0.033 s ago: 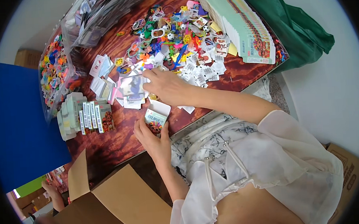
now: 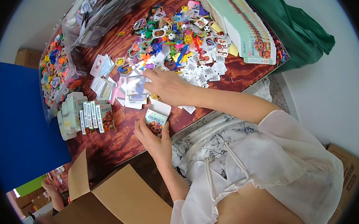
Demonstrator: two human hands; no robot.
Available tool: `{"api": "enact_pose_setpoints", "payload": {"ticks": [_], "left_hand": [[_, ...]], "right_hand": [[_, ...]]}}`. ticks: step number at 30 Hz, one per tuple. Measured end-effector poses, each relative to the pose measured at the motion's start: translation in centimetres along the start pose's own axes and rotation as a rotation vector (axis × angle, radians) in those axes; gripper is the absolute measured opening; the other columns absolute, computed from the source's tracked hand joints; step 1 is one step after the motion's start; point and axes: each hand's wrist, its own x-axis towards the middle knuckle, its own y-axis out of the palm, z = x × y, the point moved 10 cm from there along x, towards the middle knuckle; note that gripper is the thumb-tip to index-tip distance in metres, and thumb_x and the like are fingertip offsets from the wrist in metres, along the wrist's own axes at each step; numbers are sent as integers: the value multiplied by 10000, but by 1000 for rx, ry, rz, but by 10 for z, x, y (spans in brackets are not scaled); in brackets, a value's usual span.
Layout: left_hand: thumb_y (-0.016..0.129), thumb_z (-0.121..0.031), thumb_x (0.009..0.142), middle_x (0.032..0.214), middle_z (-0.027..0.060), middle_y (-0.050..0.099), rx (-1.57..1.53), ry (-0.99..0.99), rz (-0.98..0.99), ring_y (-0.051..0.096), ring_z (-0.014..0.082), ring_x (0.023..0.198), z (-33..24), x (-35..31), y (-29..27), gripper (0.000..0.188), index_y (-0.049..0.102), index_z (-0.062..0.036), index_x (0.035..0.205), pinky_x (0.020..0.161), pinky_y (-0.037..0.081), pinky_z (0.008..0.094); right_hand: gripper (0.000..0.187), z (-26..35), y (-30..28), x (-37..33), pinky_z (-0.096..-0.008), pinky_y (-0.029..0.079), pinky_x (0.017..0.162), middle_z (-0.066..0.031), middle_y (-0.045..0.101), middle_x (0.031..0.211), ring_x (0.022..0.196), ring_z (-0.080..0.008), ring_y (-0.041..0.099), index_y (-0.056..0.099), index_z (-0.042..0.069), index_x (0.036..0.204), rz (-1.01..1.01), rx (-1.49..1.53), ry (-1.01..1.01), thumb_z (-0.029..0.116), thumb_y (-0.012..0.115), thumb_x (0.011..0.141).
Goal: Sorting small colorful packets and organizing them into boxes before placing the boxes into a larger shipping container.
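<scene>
My left hand (image 2: 155,145) grips a small upright box (image 2: 156,120), pale green and white with a colourful picture, its top flap raised. Just above it, the fingers of my right hand (image 2: 166,85) are closed on the edge of a clear plastic packet (image 2: 136,86) with a picture inside. Beneath that packet lies a loose pile of cards (image 2: 133,103). White printed paper slips (image 2: 202,73) are scattered beyond my right wrist, beside a heap of small colourful plastic toys (image 2: 171,35).
Filled boxes (image 2: 94,116) stand in a row at the left. Flat cartons (image 2: 253,41) are stacked far right. A clear bag of toys (image 2: 54,70) and plastic sleeves (image 2: 105,18) sit far left. An open cardboard box (image 2: 127,196) is below the table edge; another person's hand (image 2: 51,189) shows lower left.
The clear packet in my right hand has shifted slightly to the right over the cards. My left hand still holds the small box in nearly the same place.
</scene>
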Motion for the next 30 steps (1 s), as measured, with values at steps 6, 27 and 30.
{"api": "enact_pose_setpoints", "payload": {"ticks": [6, 27, 30], "left_hand": [[785, -138, 779, 1369, 232, 446, 0, 31, -66, 371, 410, 1333, 4, -1, -4, 688, 427, 32, 1342, 1111, 290, 490], [769, -159, 781, 1388, 218, 436, -30, 95, -50, 327, 410, 1374, -6, 4, 5, 707, 402, 38, 1353, 1167, 165, 555], [773, -155, 776, 1380, 216, 444, -35, 106, -54, 335, 403, 1373, -7, 4, 5, 710, 405, 36, 1351, 1164, 171, 550]], "right_hand": [[56, -33, -30, -10, -374, 507, 706, -51, 622, 847, 820, -222, 600, 624, 36, 830, -133, 347, 98, 86, 627, 805], [115, -39, -4, -22, -461, 516, 651, -138, 676, 752, 737, -366, 663, 664, 59, 851, 233, -11, 305, 168, 639, 822], [111, -50, -9, -25, -415, 514, 621, -152, 676, 742, 703, -318, 677, 683, 50, 876, 112, 5, 347, 135, 651, 811]]}}
